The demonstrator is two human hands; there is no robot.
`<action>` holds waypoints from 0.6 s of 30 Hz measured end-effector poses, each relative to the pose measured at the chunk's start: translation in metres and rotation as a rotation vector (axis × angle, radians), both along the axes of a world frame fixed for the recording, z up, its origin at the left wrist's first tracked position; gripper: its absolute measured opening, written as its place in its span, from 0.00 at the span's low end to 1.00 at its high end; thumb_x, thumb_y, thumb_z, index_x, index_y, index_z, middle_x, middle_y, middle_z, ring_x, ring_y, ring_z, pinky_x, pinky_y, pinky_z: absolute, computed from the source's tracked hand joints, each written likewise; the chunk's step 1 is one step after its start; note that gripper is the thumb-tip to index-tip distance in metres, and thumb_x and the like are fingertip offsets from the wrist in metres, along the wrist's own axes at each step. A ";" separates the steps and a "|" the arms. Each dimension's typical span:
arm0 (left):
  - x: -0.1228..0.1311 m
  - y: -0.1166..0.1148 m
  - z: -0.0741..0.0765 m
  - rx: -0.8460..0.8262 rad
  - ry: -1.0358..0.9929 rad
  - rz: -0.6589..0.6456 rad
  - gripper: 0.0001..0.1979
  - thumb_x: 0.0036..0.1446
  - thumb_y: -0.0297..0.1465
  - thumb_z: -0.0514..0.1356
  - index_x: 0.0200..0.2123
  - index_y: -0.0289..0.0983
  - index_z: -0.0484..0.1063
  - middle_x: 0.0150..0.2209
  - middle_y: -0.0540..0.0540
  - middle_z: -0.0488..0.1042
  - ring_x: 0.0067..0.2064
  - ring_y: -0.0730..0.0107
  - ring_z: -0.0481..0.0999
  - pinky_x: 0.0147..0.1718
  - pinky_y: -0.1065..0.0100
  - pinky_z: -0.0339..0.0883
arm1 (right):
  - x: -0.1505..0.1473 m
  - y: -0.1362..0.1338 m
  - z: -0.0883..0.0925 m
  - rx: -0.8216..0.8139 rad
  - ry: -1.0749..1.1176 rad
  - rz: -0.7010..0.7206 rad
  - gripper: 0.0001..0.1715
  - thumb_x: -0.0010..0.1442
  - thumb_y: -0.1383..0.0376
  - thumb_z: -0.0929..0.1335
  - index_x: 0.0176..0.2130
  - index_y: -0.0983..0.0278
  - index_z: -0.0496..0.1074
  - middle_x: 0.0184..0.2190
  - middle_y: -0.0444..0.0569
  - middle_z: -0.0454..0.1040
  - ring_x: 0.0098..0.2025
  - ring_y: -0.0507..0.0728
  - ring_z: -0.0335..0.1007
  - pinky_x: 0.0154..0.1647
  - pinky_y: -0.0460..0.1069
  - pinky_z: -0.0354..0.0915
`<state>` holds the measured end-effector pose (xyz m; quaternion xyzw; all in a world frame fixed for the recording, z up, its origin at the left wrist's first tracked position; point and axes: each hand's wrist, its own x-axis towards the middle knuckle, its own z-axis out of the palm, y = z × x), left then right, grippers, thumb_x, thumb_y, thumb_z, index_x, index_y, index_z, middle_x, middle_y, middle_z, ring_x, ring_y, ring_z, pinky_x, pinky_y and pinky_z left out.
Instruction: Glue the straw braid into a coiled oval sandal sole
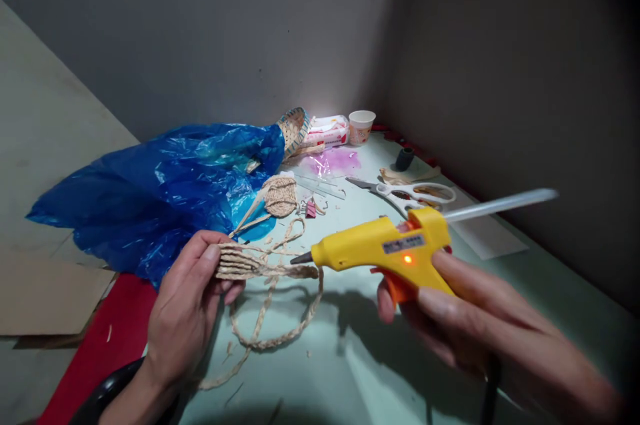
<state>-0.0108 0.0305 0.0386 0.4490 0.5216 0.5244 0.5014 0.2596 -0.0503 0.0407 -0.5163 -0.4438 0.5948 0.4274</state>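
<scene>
Between the thumb and fingers of my left hand [187, 301] is a flat piece of braided straw cord [240, 263], its rows laid side by side. A loose length of the same braid [280, 341] loops below it over the table. My right hand [470, 315] is wrapped round the handle of a yellow glue gun [370, 245] with an orange trigger. Its small lamp glows orange, and a clear glue stick [505, 205] juts from the back. The dark nozzle tip points left, at the braid; whether it touches, I cannot tell.
A blue plastic bag [165, 178] spreads across the left. Behind my hands lie a small woven straw piece [281, 196], a pink binder clip [311, 209] and white-handled scissors [425, 193]. Further back stand a woven basket [295, 131], a paper cup [361, 128] and a dark spool [405, 159].
</scene>
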 end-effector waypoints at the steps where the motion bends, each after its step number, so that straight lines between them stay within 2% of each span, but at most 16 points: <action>1: 0.000 0.002 0.000 -0.002 -0.018 0.019 0.08 0.52 0.37 0.66 0.32 0.40 0.73 0.23 0.53 0.70 0.23 0.75 0.65 0.20 0.76 0.66 | -0.002 0.004 0.002 -0.047 0.154 0.010 0.19 0.61 0.50 0.68 0.39 0.61 0.80 0.21 0.44 0.69 0.17 0.46 0.55 0.16 0.40 0.57; 2: 0.001 0.003 -0.001 -0.007 -0.046 0.040 0.08 0.51 0.36 0.66 0.31 0.40 0.72 0.23 0.54 0.70 0.23 0.75 0.65 0.20 0.77 0.66 | -0.005 0.009 0.002 -0.084 0.281 0.004 0.20 0.62 0.51 0.68 0.37 0.63 0.80 0.21 0.45 0.70 0.16 0.46 0.53 0.16 0.39 0.57; 4: 0.000 0.007 -0.001 -0.009 -0.111 0.081 0.06 0.53 0.34 0.64 0.29 0.39 0.71 0.21 0.55 0.66 0.22 0.76 0.63 0.19 0.78 0.64 | -0.008 0.018 0.000 -0.159 0.454 -0.059 0.19 0.63 0.54 0.67 0.38 0.66 0.80 0.28 0.50 0.76 0.19 0.47 0.59 0.19 0.40 0.61; 6: -0.003 0.011 0.000 -0.011 -0.164 0.119 0.05 0.53 0.32 0.63 0.27 0.39 0.70 0.21 0.55 0.65 0.22 0.76 0.62 0.19 0.78 0.62 | -0.008 0.024 -0.007 -0.212 0.517 -0.137 0.18 0.64 0.57 0.67 0.43 0.68 0.79 0.36 0.54 0.78 0.22 0.48 0.64 0.22 0.41 0.64; 7: -0.004 0.012 0.001 -0.009 -0.178 0.129 0.05 0.53 0.31 0.63 0.27 0.39 0.70 0.22 0.56 0.65 0.22 0.77 0.62 0.19 0.78 0.62 | -0.007 0.026 -0.012 -0.219 0.510 -0.149 0.17 0.64 0.58 0.67 0.43 0.68 0.78 0.36 0.54 0.77 0.23 0.49 0.65 0.23 0.42 0.66; 11: -0.004 0.010 0.007 0.020 -0.193 0.114 0.06 0.54 0.31 0.63 0.28 0.38 0.69 0.24 0.55 0.66 0.23 0.77 0.62 0.21 0.77 0.63 | -0.002 0.030 -0.031 -0.151 0.325 -0.125 0.19 0.63 0.54 0.68 0.33 0.68 0.74 0.23 0.44 0.70 0.22 0.50 0.66 0.25 0.43 0.65; 15: 0.002 0.000 0.011 0.070 -0.205 0.062 0.10 0.54 0.36 0.64 0.29 0.38 0.68 0.23 0.55 0.66 0.23 0.76 0.61 0.20 0.76 0.60 | 0.000 0.034 -0.041 -0.111 0.032 -0.017 0.17 0.64 0.54 0.65 0.33 0.65 0.69 0.25 0.43 0.70 0.24 0.50 0.69 0.28 0.47 0.68; 18: 0.005 -0.008 0.011 0.083 -0.207 0.028 0.11 0.55 0.38 0.65 0.31 0.38 0.68 0.23 0.55 0.65 0.24 0.76 0.60 0.20 0.76 0.58 | 0.005 0.036 -0.041 -0.082 -0.125 0.046 0.18 0.65 0.54 0.63 0.34 0.66 0.70 0.25 0.46 0.73 0.25 0.54 0.72 0.29 0.50 0.68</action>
